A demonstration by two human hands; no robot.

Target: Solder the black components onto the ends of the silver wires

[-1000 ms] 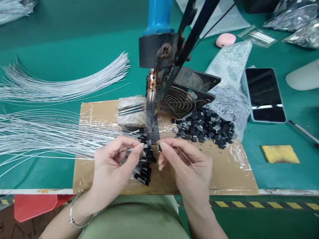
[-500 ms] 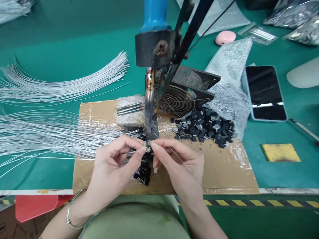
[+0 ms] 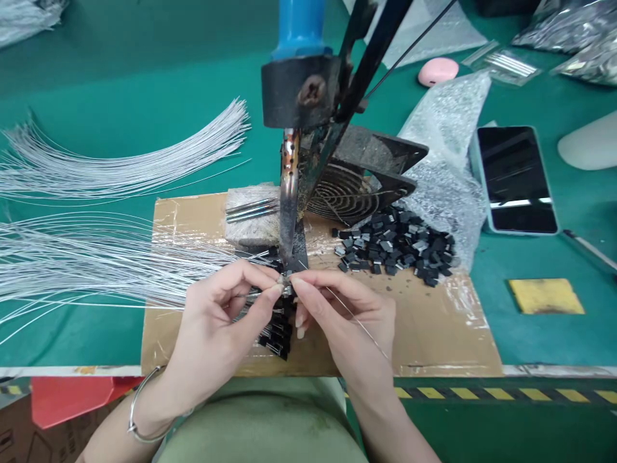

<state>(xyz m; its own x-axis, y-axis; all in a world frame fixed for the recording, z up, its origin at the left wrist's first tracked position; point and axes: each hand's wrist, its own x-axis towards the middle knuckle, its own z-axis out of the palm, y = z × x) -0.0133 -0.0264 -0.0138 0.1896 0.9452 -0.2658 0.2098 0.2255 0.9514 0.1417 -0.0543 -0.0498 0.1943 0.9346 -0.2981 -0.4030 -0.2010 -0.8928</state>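
A soldering iron (image 3: pixel 288 186) with a blue handle hangs upright in a clamp, its dark tip just above my fingertips. My left hand (image 3: pixel 226 321) is closed in a pinch beside the tip; the small thing between finger and thumb is mostly hidden. My right hand (image 3: pixel 349 315) pinches right next to it, fingertips almost touching the left's. A thin solder wire (image 3: pixel 359 320) runs across the right hand, its end poking out near the iron's tip. Beneath my hands lie several black connectors (image 3: pixel 277 337) in a row. White wires (image 3: pixel 96 263) stretch leftward from behind my left hand.
Loose black connectors (image 3: pixel 395 247) are heaped on the cardboard (image 3: pixel 434 334), by a fan (image 3: pixel 351 190). Another bundle of white wires (image 3: pixel 144 170) lies back left. A phone (image 3: pixel 518 180), yellow sponge (image 3: pixel 546 296), pen (image 3: pixel 590 252) and bubble wrap (image 3: pixel 443 141) are at right.
My hands keep the same pinch at the iron's tip, with hardly any movement. The view has shifted very slightly.
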